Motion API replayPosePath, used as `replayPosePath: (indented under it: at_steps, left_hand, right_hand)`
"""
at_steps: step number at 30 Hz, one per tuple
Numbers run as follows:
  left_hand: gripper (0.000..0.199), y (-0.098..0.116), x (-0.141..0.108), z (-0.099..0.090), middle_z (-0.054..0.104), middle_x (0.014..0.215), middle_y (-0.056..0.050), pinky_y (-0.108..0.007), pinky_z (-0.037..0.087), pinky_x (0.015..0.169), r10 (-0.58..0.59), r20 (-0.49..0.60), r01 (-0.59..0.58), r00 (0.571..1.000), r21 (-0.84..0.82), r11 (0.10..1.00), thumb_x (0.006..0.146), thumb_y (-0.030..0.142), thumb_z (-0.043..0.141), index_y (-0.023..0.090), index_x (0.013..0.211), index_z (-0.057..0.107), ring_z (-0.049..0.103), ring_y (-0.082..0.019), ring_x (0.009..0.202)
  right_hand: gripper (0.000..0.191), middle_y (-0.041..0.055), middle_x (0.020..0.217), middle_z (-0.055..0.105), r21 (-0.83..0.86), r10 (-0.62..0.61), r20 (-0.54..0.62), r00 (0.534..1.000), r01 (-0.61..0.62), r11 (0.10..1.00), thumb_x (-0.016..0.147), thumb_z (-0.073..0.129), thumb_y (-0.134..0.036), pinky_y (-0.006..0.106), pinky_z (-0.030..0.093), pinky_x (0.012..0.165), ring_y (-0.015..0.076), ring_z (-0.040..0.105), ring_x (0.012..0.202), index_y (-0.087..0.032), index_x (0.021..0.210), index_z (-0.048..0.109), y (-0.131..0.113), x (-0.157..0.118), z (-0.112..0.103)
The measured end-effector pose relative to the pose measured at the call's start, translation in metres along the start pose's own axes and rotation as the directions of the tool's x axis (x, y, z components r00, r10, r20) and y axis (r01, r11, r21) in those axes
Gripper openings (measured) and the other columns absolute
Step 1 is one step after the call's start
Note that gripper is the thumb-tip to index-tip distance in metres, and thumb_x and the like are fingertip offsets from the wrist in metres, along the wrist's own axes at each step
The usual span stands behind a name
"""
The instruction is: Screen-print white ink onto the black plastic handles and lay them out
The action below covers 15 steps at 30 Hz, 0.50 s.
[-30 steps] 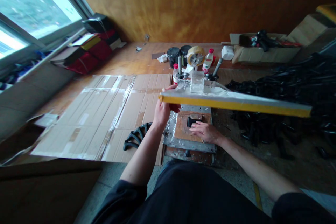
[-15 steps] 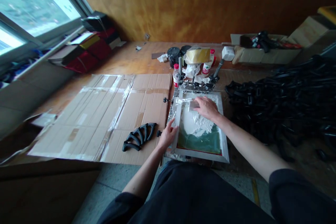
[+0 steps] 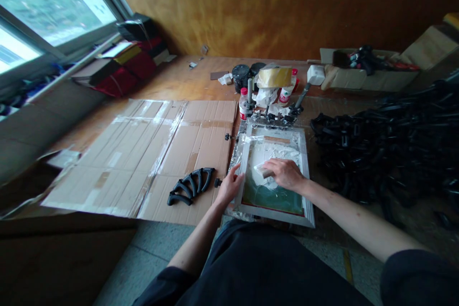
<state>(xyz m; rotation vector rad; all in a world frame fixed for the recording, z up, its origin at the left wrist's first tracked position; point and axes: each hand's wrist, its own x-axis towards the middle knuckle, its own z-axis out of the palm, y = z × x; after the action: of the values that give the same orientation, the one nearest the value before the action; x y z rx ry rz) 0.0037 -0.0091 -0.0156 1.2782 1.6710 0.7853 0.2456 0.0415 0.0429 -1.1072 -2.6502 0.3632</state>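
A silk-screen frame (image 3: 309, 186) with a pale metal rim lies in front of me, its green mesh (image 3: 272, 199) partly covered by white ink (image 3: 281, 152). My right hand (image 3: 287, 173) is closed on a small squeegee (image 3: 265, 172), whose end is smeared white and rests on the inked middle of the mesh. At the frame's left rim is my left hand (image 3: 231, 185), index finger stretched out and thumb apart; its other fingers are partly hidden. Several curved black handle-like parts (image 3: 191, 185) lie in a fanned row on the cardboard to its left.
Flattened cardboard (image 3: 143, 153) covers the left of the bench. Behind the frame stand a clamp (image 3: 274, 117), a red-capped bottle (image 3: 243, 103), dark tubs (image 3: 241, 78) and a tape roll (image 3: 275, 77). A heap of black parts (image 3: 387, 148) and an open box (image 3: 373, 79) occupy the right.
My right hand has drawn the squeegee down over the mesh towards me, and the white ink has spread differently. My left hand has stayed by the left rim.
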Motion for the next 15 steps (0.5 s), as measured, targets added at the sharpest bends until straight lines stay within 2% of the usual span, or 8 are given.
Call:
replayPosePath:
  at_steps: [3, 6, 8, 10, 13, 15]
  left_hand:
    - [0.057, 0.000, 0.000, 0.001, 0.055, 0.067, 0.003, -0.021, 0.035, 0.053, -0.020, -0.009, 0.019, 1.000, -0.060, 0.998, 0.084, 0.048, 0.054, 0.022, 0.135, 0.052, 0.048, -0.012, 0.057]
    - [0.056, 0.000, 0.000, 0.003, 0.053, 0.065, 0.003, -0.020, 0.034, 0.052, -0.040, -0.021, 0.038, 0.999, -0.080, 0.996, 0.083, 0.048, 0.056, 0.022, 0.133, 0.054, 0.047, -0.011, 0.055]
    - [0.057, 0.000, 0.001, 0.002, 0.051, 0.063, 0.004, -0.020, 0.034, 0.051, -0.042, -0.015, 0.041, 0.999, -0.075, 0.996, 0.083, 0.048, 0.056, 0.022, 0.133, 0.054, 0.045, -0.010, 0.054]
    - [0.059, 0.003, 0.000, -0.001, 0.049, 0.061, 0.005, -0.019, 0.033, 0.049, -0.035, 0.008, 0.036, 0.999, -0.077, 0.996, 0.083, 0.049, 0.056, 0.023, 0.136, 0.051, 0.044, -0.010, 0.052]
    - [0.066, 0.019, -0.006, -0.012, 0.052, 0.062, 0.005, -0.018, 0.031, 0.047, -0.026, 0.066, 0.035, 0.998, -0.134, 0.990, 0.083, 0.052, 0.056, 0.024, 0.141, 0.044, 0.043, -0.009, 0.050]
    - [0.066, 0.037, -0.012, -0.022, 0.056, 0.066, 0.003, -0.018, 0.031, 0.046, -0.007, 0.077, 0.024, 0.997, -0.224, 0.974, 0.083, 0.054, 0.055, 0.024, 0.140, 0.045, 0.044, -0.009, 0.050]
  right_hand:
    - [0.038, 0.0092, 0.116, 0.067, -0.001, -0.085, -0.049, 0.995, 0.085, 0.996, 0.082, 0.046, -0.006, 0.031, 0.049, 0.081, 0.0203, 0.064, 0.098, -0.019, 0.111, 0.066, -0.007, -0.017, 0.021]
    - [0.034, 0.0064, 0.112, 0.069, 0.051, -0.125, 0.001, 0.992, 0.125, 0.991, 0.082, 0.050, -0.009, 0.030, 0.050, 0.079, 0.0195, 0.066, 0.093, -0.021, 0.109, 0.067, -0.006, -0.030, 0.021]
    - [0.026, 0.0025, 0.103, 0.071, 0.088, -0.044, -0.008, 0.999, 0.044, 0.995, 0.085, 0.055, -0.017, 0.028, 0.050, 0.076, 0.0181, 0.066, 0.087, -0.025, 0.107, 0.067, -0.002, -0.019, 0.009]
    - [0.028, 0.0012, 0.105, 0.070, 0.106, 0.100, -0.087, 0.991, -0.091, 0.990, 0.087, 0.059, -0.026, 0.028, 0.050, 0.077, 0.0180, 0.066, 0.089, -0.028, 0.114, 0.065, 0.005, 0.006, -0.007]
    - [0.048, 0.0036, 0.115, 0.068, 0.066, 0.276, -0.196, 0.941, -0.268, 0.961, 0.085, 0.064, -0.032, 0.031, 0.049, 0.081, 0.0208, 0.064, 0.096, -0.030, 0.131, 0.055, 0.023, 0.046, -0.036]
    - [0.050, 0.0056, 0.108, 0.070, 0.056, 0.358, -0.246, 0.901, -0.355, 0.933, 0.084, 0.064, -0.038, 0.032, 0.049, 0.078, 0.0219, 0.065, 0.090, -0.028, 0.132, 0.055, 0.044, 0.057, -0.057]
